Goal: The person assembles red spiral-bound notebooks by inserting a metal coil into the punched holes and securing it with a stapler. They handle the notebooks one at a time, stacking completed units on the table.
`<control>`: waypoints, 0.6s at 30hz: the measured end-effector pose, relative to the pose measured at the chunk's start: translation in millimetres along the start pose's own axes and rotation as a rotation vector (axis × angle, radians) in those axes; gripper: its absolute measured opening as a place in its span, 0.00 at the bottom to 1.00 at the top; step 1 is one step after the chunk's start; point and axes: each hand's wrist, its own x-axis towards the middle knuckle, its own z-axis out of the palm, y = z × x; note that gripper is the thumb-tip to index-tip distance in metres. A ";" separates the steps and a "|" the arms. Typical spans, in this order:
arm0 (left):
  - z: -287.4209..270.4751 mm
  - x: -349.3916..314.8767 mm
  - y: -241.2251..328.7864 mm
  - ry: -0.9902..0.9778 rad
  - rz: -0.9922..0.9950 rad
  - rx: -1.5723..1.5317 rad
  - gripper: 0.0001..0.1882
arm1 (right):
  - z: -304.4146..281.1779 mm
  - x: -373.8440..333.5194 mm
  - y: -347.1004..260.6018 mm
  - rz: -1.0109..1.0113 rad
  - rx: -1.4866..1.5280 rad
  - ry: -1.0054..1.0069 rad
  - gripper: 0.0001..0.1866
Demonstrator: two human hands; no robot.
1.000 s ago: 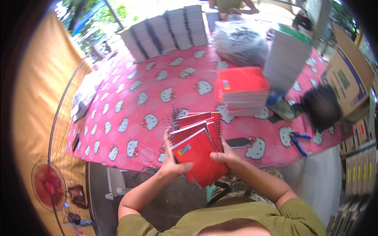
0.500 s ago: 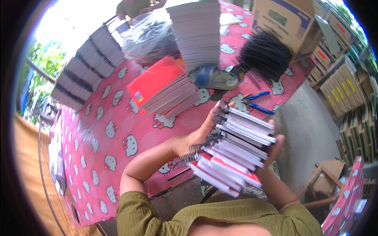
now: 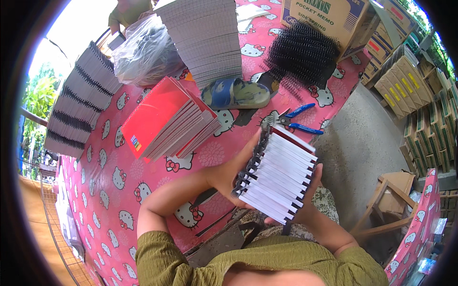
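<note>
Between my two hands is a thick bundle of small spiral-bound notebooks [image 3: 281, 174], white page edges facing up. My left hand [image 3: 231, 174] wraps the side with the black wire coils, its fingers partly hidden behind the bundle. On the opposite side my right hand [image 3: 309, 195] presses the notebooks' outer edges. The bundle is held above the table's near edge, close to my lap. Just beyond it lie blue-handled cutting pliers [image 3: 299, 119]. A stack of red-covered notebooks [image 3: 164, 119] stands on the table to the left.
Pink patterned cloth [image 3: 107, 209] covers the table. Behind the red stack are a slipper [image 3: 236, 94], a tall paper stack [image 3: 202, 40], a plastic bag [image 3: 145, 52] and loose black coils [image 3: 305, 55]. Coil-bound stacks [image 3: 81, 105] line the left. Cartons [image 3: 329, 24] stand far right; a person [image 3: 131, 14] is beyond.
The notebooks, uneven and fanned before, now sit in an even bundle with their edges lined up. Both hands still hold them. The view has shifted, so the table things appear further left.
</note>
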 end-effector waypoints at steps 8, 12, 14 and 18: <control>0.9 -9.8 -11.9 0.080 -0.055 0.041 0.85 | 5.4 14.0 2.7 -0.215 -0.040 0.198 0.49; 1.7 -11.2 -8.2 0.044 -0.112 0.108 0.83 | -5.7 0.5 11.5 0.108 0.807 0.221 0.48; -5.8 -10.2 -10.6 0.013 -0.068 0.247 0.81 | -3.1 -9.8 17.9 0.169 1.007 0.156 0.48; -12.6 -15.0 -8.5 -0.022 -0.034 0.426 0.79 | 17.1 -7.1 -4.6 0.406 0.919 0.558 0.45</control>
